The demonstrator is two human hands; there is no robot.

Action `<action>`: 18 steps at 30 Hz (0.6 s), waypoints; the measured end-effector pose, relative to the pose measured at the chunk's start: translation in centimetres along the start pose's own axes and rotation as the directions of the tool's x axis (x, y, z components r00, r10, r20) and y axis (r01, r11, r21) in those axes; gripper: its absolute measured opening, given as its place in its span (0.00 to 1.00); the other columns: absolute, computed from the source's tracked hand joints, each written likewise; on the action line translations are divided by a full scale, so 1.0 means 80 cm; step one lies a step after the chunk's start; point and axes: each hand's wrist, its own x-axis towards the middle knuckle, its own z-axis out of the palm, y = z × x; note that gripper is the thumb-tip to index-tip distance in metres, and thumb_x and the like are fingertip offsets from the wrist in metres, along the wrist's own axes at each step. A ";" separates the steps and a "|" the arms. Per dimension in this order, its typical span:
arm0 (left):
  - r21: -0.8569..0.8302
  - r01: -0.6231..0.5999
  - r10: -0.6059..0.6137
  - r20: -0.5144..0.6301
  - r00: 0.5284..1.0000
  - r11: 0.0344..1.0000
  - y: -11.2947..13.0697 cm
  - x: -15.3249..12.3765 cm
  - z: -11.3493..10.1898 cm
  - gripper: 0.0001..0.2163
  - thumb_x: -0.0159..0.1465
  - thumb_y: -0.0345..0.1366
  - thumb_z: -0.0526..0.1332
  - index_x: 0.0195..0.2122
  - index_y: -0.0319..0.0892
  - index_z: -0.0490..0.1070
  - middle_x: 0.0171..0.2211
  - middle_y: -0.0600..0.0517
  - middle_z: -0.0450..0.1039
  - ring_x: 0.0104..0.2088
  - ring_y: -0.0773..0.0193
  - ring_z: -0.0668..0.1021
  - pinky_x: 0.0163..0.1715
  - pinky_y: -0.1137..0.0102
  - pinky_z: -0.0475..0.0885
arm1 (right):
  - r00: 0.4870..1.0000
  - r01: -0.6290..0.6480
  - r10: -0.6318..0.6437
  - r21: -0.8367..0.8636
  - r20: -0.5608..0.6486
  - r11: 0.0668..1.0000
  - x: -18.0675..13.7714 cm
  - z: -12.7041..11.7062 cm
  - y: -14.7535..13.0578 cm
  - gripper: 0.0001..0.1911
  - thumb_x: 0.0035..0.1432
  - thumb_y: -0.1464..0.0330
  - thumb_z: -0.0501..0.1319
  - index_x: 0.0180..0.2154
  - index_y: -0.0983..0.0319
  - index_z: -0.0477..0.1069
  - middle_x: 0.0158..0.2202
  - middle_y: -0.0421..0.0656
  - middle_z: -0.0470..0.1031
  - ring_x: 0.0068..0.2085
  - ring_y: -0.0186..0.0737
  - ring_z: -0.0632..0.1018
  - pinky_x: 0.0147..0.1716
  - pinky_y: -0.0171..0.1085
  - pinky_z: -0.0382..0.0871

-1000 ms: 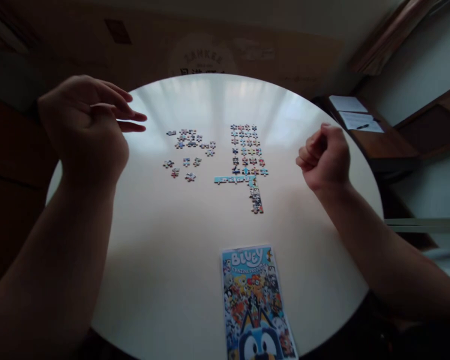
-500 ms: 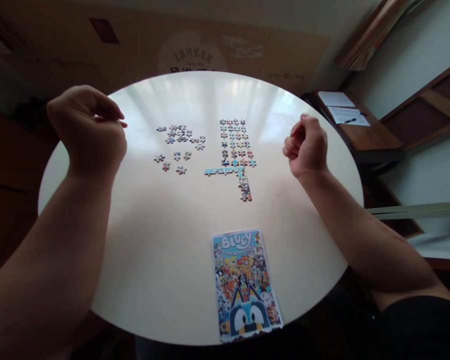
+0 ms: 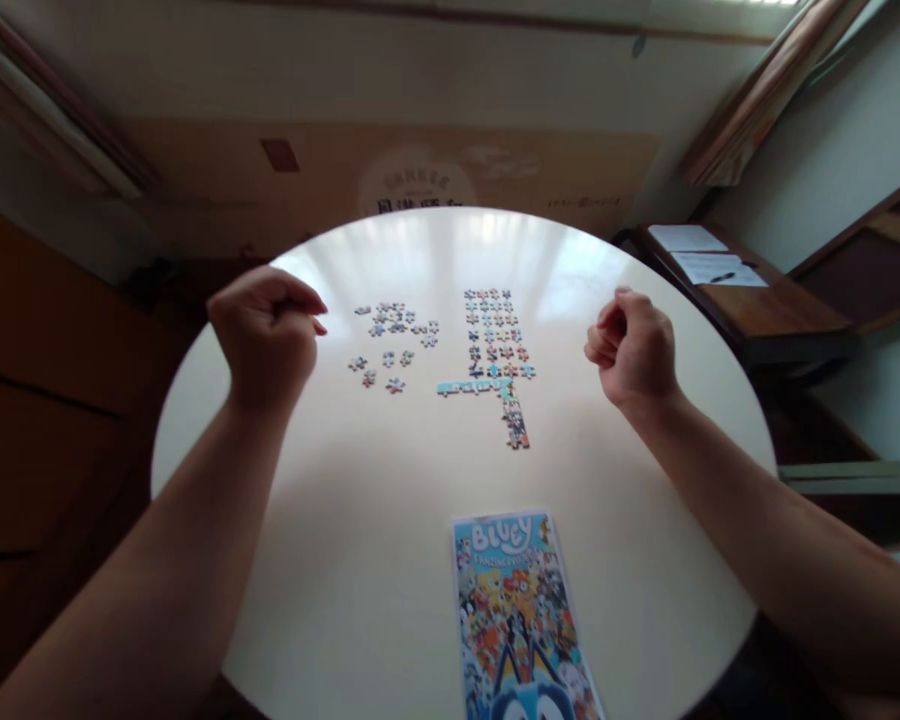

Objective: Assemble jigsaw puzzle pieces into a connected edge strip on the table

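Observation:
My left hand [image 3: 266, 340] is closed in a loose fist, raised over the left side of the white round table [image 3: 360, 570]. Nothing shows between its fingers. Loose jigsaw pieces [image 3: 396, 327] lie scattered to its right. Over the table's right side, my right hand [image 3: 636, 350] is also curled into a fist with no object visible. Left of it, more separate pieces [image 3: 493, 370] sit in neat rows. Just below those rows, a joined puzzle section [image 3: 516, 416] forms a corner, with a blue lettered top strip and a short right edge. Neither hand touches any piece.
A Bluey picture sheet [image 3: 521, 610] lies near the table's front edge, its bottom cut off by the frame. At right stands a wooden side table [image 3: 784, 310] with papers [image 3: 686, 238] and a pen [image 3: 722, 277]. A curtain [image 3: 750, 110] hangs behind it.
The view has tilted up, so the table appears lower and farther right. My left hand has come inward, toward the loose pieces. Both fists stay closed, and the puzzle pieces keep their layout.

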 end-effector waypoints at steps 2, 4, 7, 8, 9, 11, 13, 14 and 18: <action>-0.028 -0.084 0.085 0.006 0.996 0.996 0.003 -0.001 -0.007 0.13 0.50 0.19 0.53 0.21 0.41 0.72 0.19 0.60 0.68 0.21 0.72 0.72 0.23 0.74 0.66 | 1.000 0.012 -0.012 0.012 -0.004 1.000 -0.005 0.001 -0.002 0.21 0.61 0.58 0.65 0.20 0.60 0.64 0.15 0.31 0.49 0.16 0.26 0.51 0.15 0.31 0.44; -0.039 -0.110 0.108 -0.052 0.993 0.993 0.007 -0.004 -0.013 0.14 0.50 0.18 0.52 0.21 0.43 0.71 0.21 0.58 0.67 0.22 0.70 0.72 0.24 0.71 0.66 | 0.999 0.043 -0.043 0.019 -0.017 0.999 -0.009 0.001 -0.005 0.21 0.60 0.60 0.65 0.19 0.60 0.65 0.15 0.33 0.52 0.16 0.27 0.52 0.15 0.31 0.45; -0.013 -0.087 0.086 -0.062 0.994 0.996 0.011 -0.006 -0.015 0.15 0.53 0.17 0.52 0.22 0.45 0.70 0.24 0.56 0.68 0.24 0.68 0.72 0.26 0.68 0.66 | 0.998 0.057 -0.056 0.024 -0.014 0.998 -0.015 0.000 -0.009 0.20 0.58 0.63 0.67 0.19 0.60 0.65 0.16 0.34 0.56 0.17 0.27 0.54 0.16 0.31 0.48; -0.011 -0.077 0.076 -0.069 0.995 0.997 0.011 -0.006 -0.015 0.15 0.54 0.17 0.52 0.22 0.45 0.70 0.25 0.56 0.68 0.24 0.68 0.71 0.26 0.68 0.66 | 0.999 0.053 -0.053 0.022 -0.003 0.998 -0.016 0.000 -0.009 0.20 0.58 0.63 0.66 0.18 0.61 0.65 0.16 0.35 0.57 0.17 0.27 0.55 0.16 0.32 0.48; -0.012 -0.068 0.067 -0.074 0.995 0.998 0.011 -0.005 -0.015 0.15 0.55 0.17 0.52 0.22 0.45 0.70 0.25 0.55 0.68 0.24 0.68 0.71 0.26 0.68 0.66 | 0.999 0.047 -0.047 0.023 0.011 0.999 -0.018 -0.001 -0.009 0.20 0.58 0.63 0.66 0.18 0.61 0.65 0.16 0.35 0.57 0.18 0.27 0.55 0.16 0.32 0.48; -0.024 -0.056 0.053 -0.084 0.995 0.998 0.006 -0.003 -0.013 0.14 0.55 0.18 0.53 0.22 0.45 0.69 0.26 0.54 0.69 0.25 0.67 0.72 0.26 0.68 0.67 | 0.999 0.027 -0.028 0.023 0.038 0.999 -0.020 0.000 -0.008 0.21 0.58 0.62 0.68 0.18 0.61 0.65 0.17 0.36 0.57 0.18 0.28 0.56 0.17 0.32 0.49; -0.042 -0.019 0.016 -0.084 0.996 0.999 -0.003 0.000 -0.011 0.12 0.54 0.20 0.54 0.21 0.44 0.69 0.28 0.53 0.69 0.27 0.66 0.72 0.26 0.69 0.69 | 0.998 -0.008 0.006 0.029 0.059 1.000 -0.022 0.002 -0.007 0.22 0.58 0.61 0.68 0.18 0.61 0.65 0.17 0.36 0.56 0.18 0.28 0.55 0.17 0.33 0.50; -0.053 0.011 -0.016 -0.085 0.996 0.999 -0.008 0.001 -0.010 0.11 0.53 0.21 0.55 0.21 0.44 0.69 0.28 0.52 0.69 0.28 0.65 0.73 0.26 0.70 0.70 | 0.997 -0.031 0.028 0.033 0.066 0.999 -0.024 0.004 -0.007 0.22 0.58 0.60 0.68 0.18 0.61 0.66 0.16 0.36 0.54 0.19 0.28 0.55 0.17 0.33 0.49; -0.059 0.125 -0.131 -0.109 0.985 0.990 -0.027 0.005 -0.009 0.08 0.54 0.24 0.57 0.23 0.44 0.70 0.32 0.51 0.70 0.32 0.64 0.74 0.27 0.71 0.72 | 0.993 -0.102 0.100 0.028 0.058 0.994 -0.028 0.012 -0.013 0.23 0.55 0.58 0.68 0.16 0.61 0.64 0.16 0.36 0.48 0.19 0.30 0.55 0.18 0.35 0.48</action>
